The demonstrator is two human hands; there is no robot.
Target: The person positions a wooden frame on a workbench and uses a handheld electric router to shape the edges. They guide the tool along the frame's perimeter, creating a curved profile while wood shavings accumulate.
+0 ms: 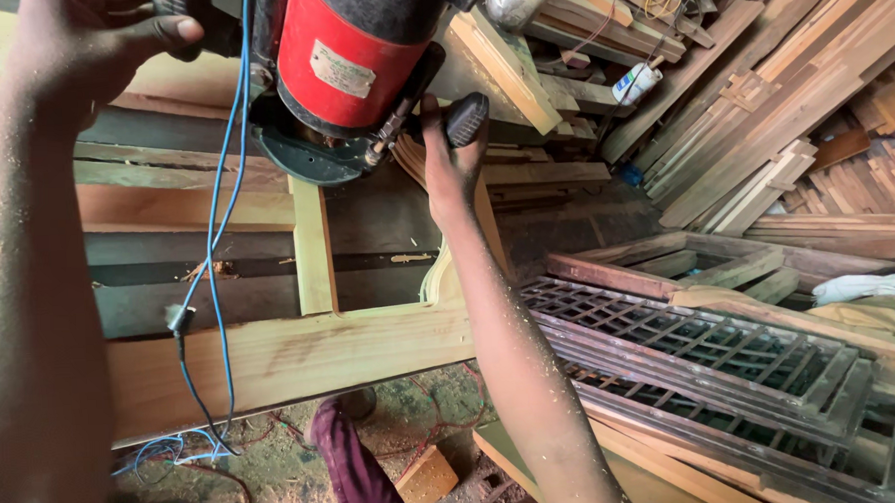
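A red and black power router [347,67] stands on a pale wooden frame [313,246] at the top of the head view. My right hand [449,157] grips the router's black side knob on the right. My left hand [93,41] closes around the handle on the router's left side, which is mostly hidden. Both forearms are dusted with sawdust. A blue cable [219,240] hangs from the tool down across the frame's front rail [292,356].
Dark wooden lattice panels [699,362] lie stacked at the right. Planks and offcuts [789,101] pile up at the back right. My leg in maroon trousers [351,468], a small wood block [426,477] and sawdust are on the floor below.
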